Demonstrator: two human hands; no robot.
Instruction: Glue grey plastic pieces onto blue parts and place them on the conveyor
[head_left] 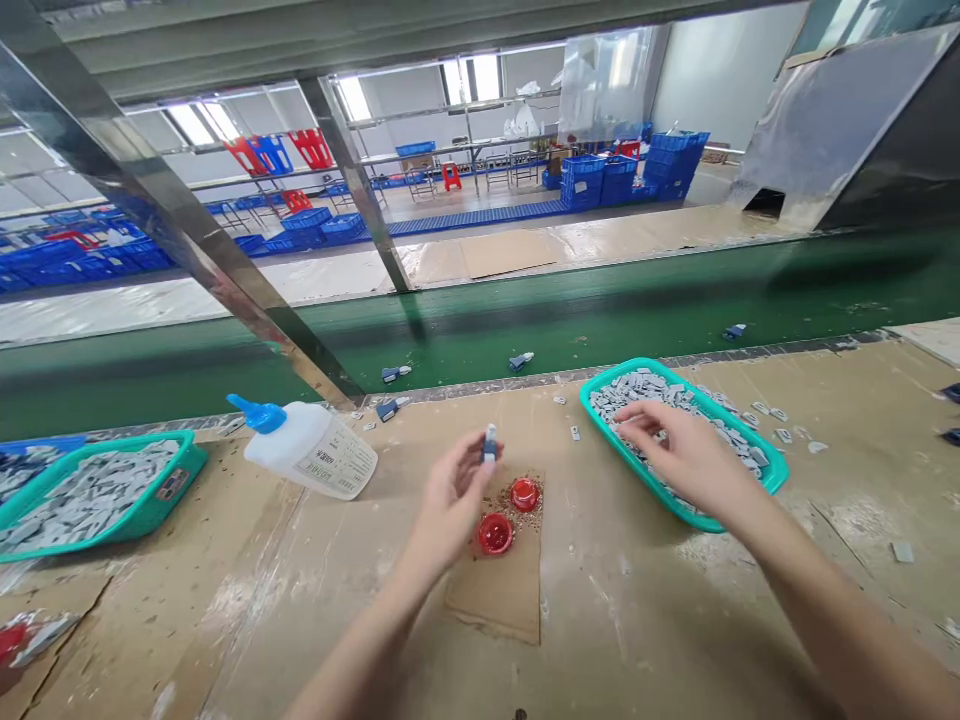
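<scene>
My left hand [450, 497] pinches a small blue-and-white plastic part [490, 443] between its fingertips, long axis upright, just above two red cups [524, 494]. Right of those cups, my right hand [694, 458], fingers loosely spread, reaches over grey plastic pieces [637, 398] in a teal tray [626, 373].
</scene>
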